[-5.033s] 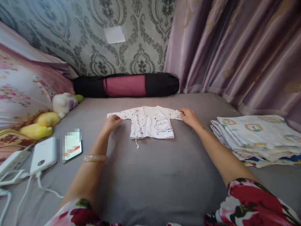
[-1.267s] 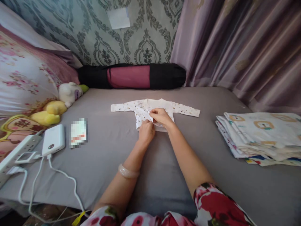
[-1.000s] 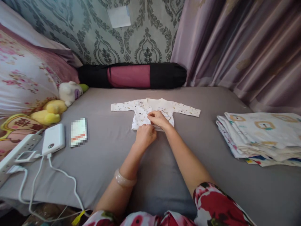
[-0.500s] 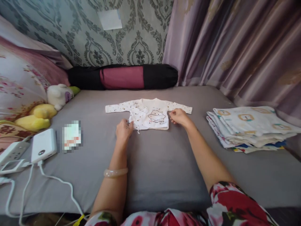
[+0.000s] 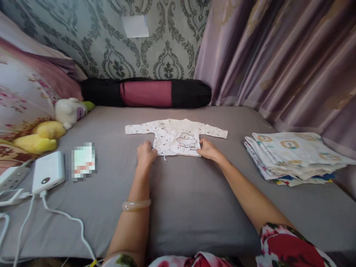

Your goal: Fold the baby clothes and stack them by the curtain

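A small white baby shirt (image 5: 169,137) lies spread flat on the grey sheet (image 5: 191,207), its sleeves stretched out to both sides. An outlined animal and lettering are printed on its right front, and small specks cover the sleeves and left front. At the lower left corner, my left hand (image 5: 146,154) pinches the hem between curled fingers. My right hand (image 5: 209,150) grips the lower right corner with thumb and fingers. A short tie string hangs from the bottom edge near my left hand.
Folded printed cloths (image 5: 297,155) are stacked on the right. To the left are a white power bank (image 5: 50,172) with cables, a power strip (image 5: 12,178), a blurred-out packet (image 5: 83,161) and plush toys (image 5: 41,137). A black and pink roll (image 5: 147,92) lies along the wall.
My right hand has come down from beside the shirt's right edge onto its lower right corner. That corner's front layer now lies level with the hem. My left hand stays at the left corner.
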A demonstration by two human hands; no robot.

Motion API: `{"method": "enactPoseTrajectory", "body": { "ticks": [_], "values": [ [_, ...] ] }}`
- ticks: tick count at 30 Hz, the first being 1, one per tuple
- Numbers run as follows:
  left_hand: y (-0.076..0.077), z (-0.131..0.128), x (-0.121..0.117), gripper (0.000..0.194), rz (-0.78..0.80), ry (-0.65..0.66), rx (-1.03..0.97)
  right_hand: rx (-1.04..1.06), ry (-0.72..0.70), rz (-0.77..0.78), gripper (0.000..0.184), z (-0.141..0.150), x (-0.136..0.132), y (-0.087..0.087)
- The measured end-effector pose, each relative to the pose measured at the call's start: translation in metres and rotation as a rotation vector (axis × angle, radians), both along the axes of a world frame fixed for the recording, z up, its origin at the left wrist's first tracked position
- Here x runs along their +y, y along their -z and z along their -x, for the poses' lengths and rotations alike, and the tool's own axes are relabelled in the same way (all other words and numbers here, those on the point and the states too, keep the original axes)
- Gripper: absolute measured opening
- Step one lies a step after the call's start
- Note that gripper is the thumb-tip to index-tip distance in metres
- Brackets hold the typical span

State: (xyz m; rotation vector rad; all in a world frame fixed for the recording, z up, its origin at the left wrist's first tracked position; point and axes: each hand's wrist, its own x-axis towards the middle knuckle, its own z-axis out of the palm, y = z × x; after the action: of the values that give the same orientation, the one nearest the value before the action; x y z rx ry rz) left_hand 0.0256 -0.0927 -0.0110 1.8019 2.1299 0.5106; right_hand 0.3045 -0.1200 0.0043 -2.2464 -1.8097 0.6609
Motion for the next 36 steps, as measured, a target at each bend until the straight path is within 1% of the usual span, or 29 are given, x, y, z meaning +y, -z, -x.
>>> {"method": "enactPoseTrajectory", "body": {
  "ticks": [2,4,7,9,11,12,15,17,19,22,24,26,28,31,34,36],
  "values": [
    [-0.005,-0.009,-0.002,0.035,-0.105,0.02,0.068,-0.082,-0.042,-0.007,0.037,0.001,0.005,-0.011],
    [-0.008,-0.022,-0.004,0.03,-0.169,0.093,0.084,-0.143,-0.073,-0.059,0.03,0.007,0.018,-0.022],
    [-0.007,-0.038,-0.004,0.024,-0.162,0.239,0.081,-0.137,-0.135,-0.183,0.024,0.026,0.049,-0.035],
    [-0.003,-0.043,-0.002,0.023,-0.157,0.263,0.098,-0.078,-0.222,-0.234,0.022,0.043,0.076,-0.038],
    [0.002,-0.042,0.001,0.024,-0.171,0.243,0.122,-0.029,-0.282,-0.217,0.021,0.06,0.102,-0.034],
    [0.003,-0.04,0.002,0.024,-0.174,0.231,0.131,-0.017,-0.287,-0.194,0.021,0.067,0.114,-0.031],
    [0.004,-0.033,0.006,0.025,-0.132,0.209,0.147,-0.036,-0.243,-0.129,0.019,0.084,0.142,-0.019],
    [0.002,-0.031,0.007,0.027,-0.095,0.195,0.156,-0.071,-0.209,-0.091,0.017,0.09,0.155,-0.012],
    [-0.001,-0.031,0.008,0.029,-0.071,0.177,0.166,-0.104,-0.198,-0.034,0.019,0.093,0.165,-0.008],
    [-0.002,-0.033,0.007,0.026,-0.071,0.161,0.179,-0.136,-0.202,0.079,0.026,0.095,0.176,-0.005],
    [0.0,-0.034,0.007,0.025,-0.09,0.176,0.177,-0.135,-0.204,0.126,0.028,0.097,0.18,-0.006],
    [0.003,-0.035,0.007,0.033,-0.11,0.224,0.164,-0.123,-0.213,0.132,0.026,0.098,0.181,-0.007],
    [0.008,-0.035,0.008,0.043,-0.099,0.279,0.142,-0.121,-0.244,0.122,0.023,0.1,0.18,-0.009],
    [0.013,-0.035,0.011,0.05,-0.001,0.315,0.107,-0.155,-0.289,0.088,0.022,0.098,0.176,-0.013],
    [0.013,-0.034,0.013,0.053,0.095,0.315,0.094,-0.243,-0.26,-0.029,0.024,0.092,0.172,-0.013],
    [0.011,-0.033,0.014,0.053,0.125,0.312,0.09,-0.286,-0.25,-0.087,0.026,0.089,0.168,-0.011]
  ]
}}
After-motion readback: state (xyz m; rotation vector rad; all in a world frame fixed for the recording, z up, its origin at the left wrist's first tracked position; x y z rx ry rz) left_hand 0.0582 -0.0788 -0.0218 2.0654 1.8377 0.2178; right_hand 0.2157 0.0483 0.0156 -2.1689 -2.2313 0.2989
